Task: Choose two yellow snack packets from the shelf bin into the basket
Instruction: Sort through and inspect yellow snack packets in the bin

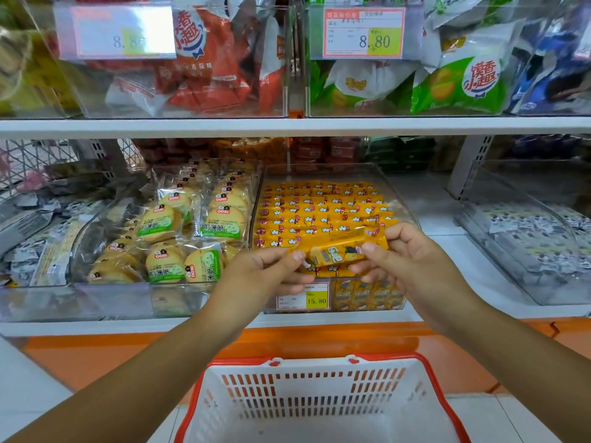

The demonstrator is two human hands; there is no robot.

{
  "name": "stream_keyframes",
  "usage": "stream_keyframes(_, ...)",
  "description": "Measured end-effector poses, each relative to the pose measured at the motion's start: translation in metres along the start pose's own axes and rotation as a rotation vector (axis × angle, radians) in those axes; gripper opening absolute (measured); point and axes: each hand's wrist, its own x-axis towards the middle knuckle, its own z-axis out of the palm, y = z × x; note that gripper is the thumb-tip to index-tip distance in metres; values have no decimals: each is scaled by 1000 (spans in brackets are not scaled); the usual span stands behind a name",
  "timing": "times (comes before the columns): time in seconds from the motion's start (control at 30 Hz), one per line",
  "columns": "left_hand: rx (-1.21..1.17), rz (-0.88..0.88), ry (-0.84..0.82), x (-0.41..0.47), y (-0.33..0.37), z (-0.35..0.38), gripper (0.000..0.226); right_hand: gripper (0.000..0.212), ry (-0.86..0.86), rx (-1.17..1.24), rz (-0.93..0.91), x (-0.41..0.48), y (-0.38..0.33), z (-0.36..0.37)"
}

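Shop shelves [287, 126] fill the view. Over the front edge of the bin [403, 203], the left hand [256, 276] and the right hand [412, 260] each pinch an end of a yellow snack packet [339, 251]. If fingertips slip, it could miss the basket [307, 391] below.

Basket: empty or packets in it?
Empty where visible: the basket shows only bare white floor; near end cropped. Left hand and right hand hold a yellow packet.

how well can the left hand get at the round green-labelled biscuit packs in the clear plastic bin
Probably yes: that open-topped clear plastic bin lies beside the left hand, nothing between, though it pinches a yellow snack packet.
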Motion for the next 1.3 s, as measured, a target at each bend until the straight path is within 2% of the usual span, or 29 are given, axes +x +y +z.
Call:
stream_keyframes(0.07,16,22,5,1,-1,2,18,60,12,-9,12,1,1,-2)
stream_keyframes(0.13,84,51,52,3,-5,4,17,52,-6,12,22,2,3,-3)
stream_keyframes(0.23,384,210,121,7,-11,6,14,36,58,29,-29,9,-2,-6)
stream_keyframes(0.33,803,472,130,16,-6,7,35,20,183,-85,-127,25,-15,-14)
stream_keyframes(0.37,946,489,76,20,-4,9,44,20,193,-135,-153,30,-18,-16)
stream_keyframes(0.43,1173,414,-46,28,-6,14,58,19,166,-236,-186,40,-22,-15)
stream_keyframes(0.53,1418,321,-117,35,-14,15,68,19,76,-391,-204,54,-25,-6)
stream_keyframes(0.67,1455,358,-127,35,-19,9,71,19,-70,-803,-215,79,-32,-2)
stream_keyframes(0.83,1449,381,-133,34,-23,7,69,19,-325,-1123,-176,103,-6,16)
stream_keyframes(0.9,1425,396,-127,34,-23,7,69,21,-393,-1177,-146,105,4,21)
stream_keyframes(0.97,1394,411,-118,34,-23,6,69,24,-372,-1123,-123,107,0,14)
stream_keyframes(1.07,1391,454,-121,37,-22,8,69,16,-240,-1081,-141,109,-8,-4)
stream_keyframes(1.2,1461,492,-171,47,-18,19,69,17,-321,-1242,-107,108,1,-1)
stream_keyframes(1.3,1480,478,-173,49,-19,21,70,7,-254,-1253,-170,106,3,5)
